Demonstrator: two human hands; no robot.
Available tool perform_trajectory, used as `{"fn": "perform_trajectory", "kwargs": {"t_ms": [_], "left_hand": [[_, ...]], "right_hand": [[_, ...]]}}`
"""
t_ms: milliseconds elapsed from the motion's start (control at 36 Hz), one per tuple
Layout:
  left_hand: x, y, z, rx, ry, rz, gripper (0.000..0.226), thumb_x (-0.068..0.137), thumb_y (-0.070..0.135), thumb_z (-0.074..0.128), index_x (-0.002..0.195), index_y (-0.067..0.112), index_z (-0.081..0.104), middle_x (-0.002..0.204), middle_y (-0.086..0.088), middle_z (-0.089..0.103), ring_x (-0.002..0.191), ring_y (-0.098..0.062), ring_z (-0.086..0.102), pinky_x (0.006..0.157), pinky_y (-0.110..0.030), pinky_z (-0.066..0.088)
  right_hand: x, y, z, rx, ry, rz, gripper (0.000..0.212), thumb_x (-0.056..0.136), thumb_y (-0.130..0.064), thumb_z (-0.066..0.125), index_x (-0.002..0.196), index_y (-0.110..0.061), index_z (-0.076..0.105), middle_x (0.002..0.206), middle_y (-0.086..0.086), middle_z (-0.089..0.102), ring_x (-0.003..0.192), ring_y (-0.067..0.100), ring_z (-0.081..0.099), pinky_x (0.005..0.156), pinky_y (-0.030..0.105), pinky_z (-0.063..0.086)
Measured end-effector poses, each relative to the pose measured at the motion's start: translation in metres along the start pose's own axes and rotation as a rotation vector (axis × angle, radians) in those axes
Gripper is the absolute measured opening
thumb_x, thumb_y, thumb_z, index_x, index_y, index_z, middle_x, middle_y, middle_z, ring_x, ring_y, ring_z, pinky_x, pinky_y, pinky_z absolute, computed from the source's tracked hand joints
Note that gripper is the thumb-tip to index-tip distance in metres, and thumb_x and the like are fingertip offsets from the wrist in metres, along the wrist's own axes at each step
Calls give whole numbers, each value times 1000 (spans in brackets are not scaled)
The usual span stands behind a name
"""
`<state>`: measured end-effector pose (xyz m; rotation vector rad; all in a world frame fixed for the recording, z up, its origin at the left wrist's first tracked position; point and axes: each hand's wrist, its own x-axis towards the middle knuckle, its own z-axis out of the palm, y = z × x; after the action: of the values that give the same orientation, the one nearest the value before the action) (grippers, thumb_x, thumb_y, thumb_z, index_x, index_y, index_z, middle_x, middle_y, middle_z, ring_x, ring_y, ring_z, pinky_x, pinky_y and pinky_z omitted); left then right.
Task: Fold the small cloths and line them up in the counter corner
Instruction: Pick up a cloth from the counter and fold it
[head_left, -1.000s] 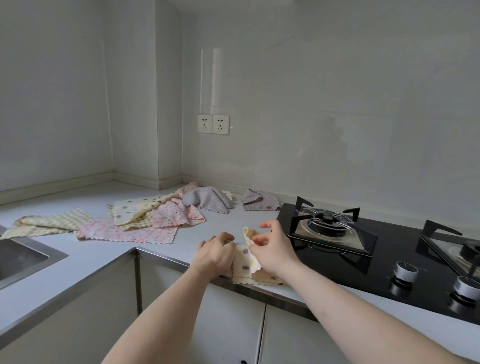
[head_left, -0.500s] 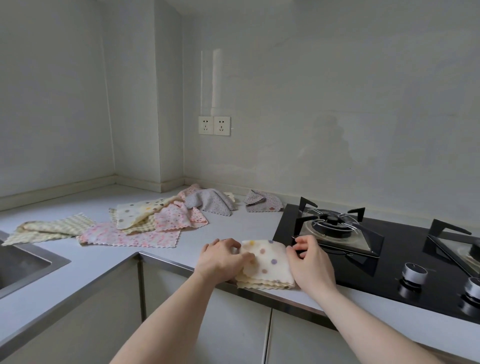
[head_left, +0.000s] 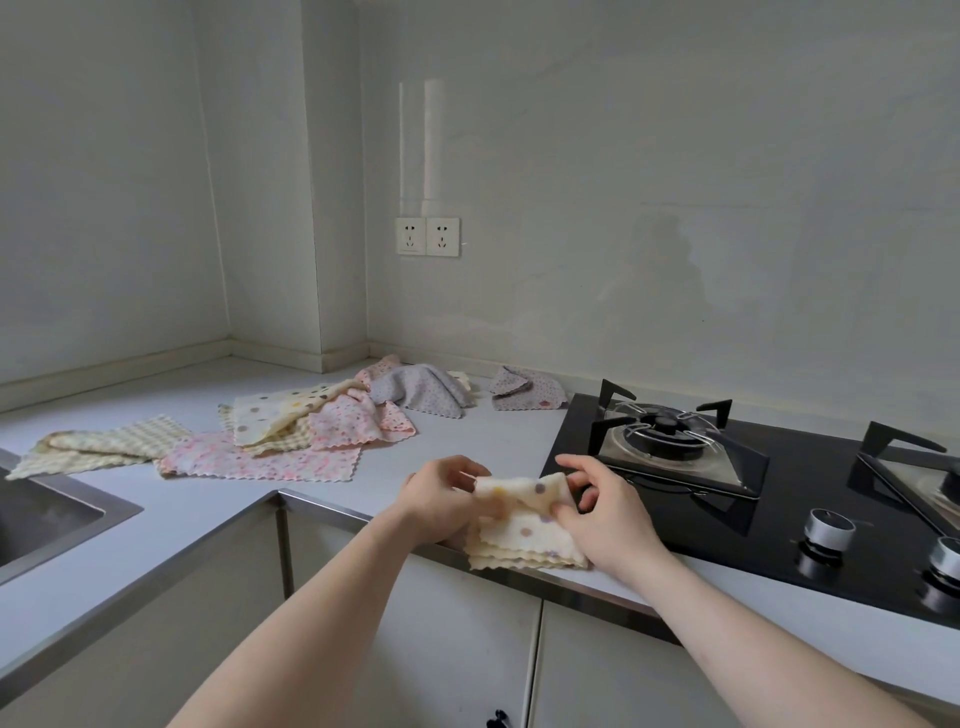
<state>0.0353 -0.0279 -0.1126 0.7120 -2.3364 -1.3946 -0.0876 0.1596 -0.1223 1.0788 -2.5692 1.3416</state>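
Since half a second ago, the far edge of the cream polka-dot cloth (head_left: 524, 525) has come up off the counter (head_left: 488, 441): it lay flat and folded then, with both hands resting along its sides, and now its upper part is lifted and curled toward the person while its lower scalloped layers lie at the counter's front edge. The left hand (head_left: 439, 499) pinches the raised left end of the cloth, fingers curled round the fabric, and the right hand (head_left: 602, 512) grips the raised right end, thumb in front and fingers bent behind it. The cloth spans the gap between the two hands. Just right of the right hand sits the black gas hob (head_left: 779, 499), its nearest burner (head_left: 667, 434) beyond that hand's fingers and two silver knobs (head_left: 829, 527) farther right. Beyond and left of the left hand, well apart from it, loose cloths lie spread out: a pink floral cloth (head_left: 260, 462) flat on the counter, another cream dotted cloth (head_left: 280, 415) overlapping it, a second pink cloth (head_left: 358, 423) bunched beside that, and a yellow checked cloth (head_left: 98, 449) farthest left, near the sink (head_left: 47, 519). Straight beyond the hands, by the wall, lie a grey crumpled cloth (head_left: 421, 392) and a folded grey dotted cloth (head_left: 527, 389), apart from each other. A double socket (head_left: 427, 236) is on the wall above them.
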Motion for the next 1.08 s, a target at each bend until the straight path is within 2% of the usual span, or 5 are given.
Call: {"fn": "perform_trajectory", "kwargs": {"t_ms": [167, 278, 389, 639, 1083], "left_hand": [[0, -2, -3, -68, 7, 95, 34, 80, 13, 84, 111, 19, 74, 72, 9, 58, 55, 4, 58, 57, -11, 46], [3, -5, -2, -79, -2, 83, 15, 80, 8, 82, 93, 16, 78, 54, 17, 55, 52, -1, 55, 52, -16, 46], [6, -8, -1, -101, 41, 100, 10, 80, 10, 81, 87, 17, 78, 65, 4, 54, 61, -10, 52, 58, -18, 44], [3, -3, 7, -103, 62, 115, 12, 90, 26, 74, 95, 15, 73, 68, -2, 67, 50, -7, 62, 46, -20, 48], [7, -12, 9, -78, 109, 171, 15, 87, 8, 65, 88, 21, 73, 84, 4, 77, 73, -10, 68, 67, -22, 53]], "right_hand": [[1, 1, -1, 180, 7, -22, 54, 81, -3, 72, 124, -34, 64, 91, -8, 68, 50, 3, 45, 52, 17, 42], [1, -1, -3, 173, 11, -31, 35, 78, -9, 73, 101, -35, 73, 83, -8, 69, 46, 3, 45, 48, 12, 36], [1, 0, -3, 210, 45, -31, 21, 79, -11, 74, 85, -31, 74, 70, -14, 66, 46, 3, 44, 47, 13, 34], [-3, -1, -5, 301, 135, 10, 25, 82, -3, 71, 82, -28, 72, 81, -5, 74, 74, 12, 72, 65, 26, 56], [-2, 1, 2, 220, 86, -1, 16, 79, -6, 68, 77, -22, 66, 95, -15, 74, 80, 7, 71, 75, 34, 61]]}}
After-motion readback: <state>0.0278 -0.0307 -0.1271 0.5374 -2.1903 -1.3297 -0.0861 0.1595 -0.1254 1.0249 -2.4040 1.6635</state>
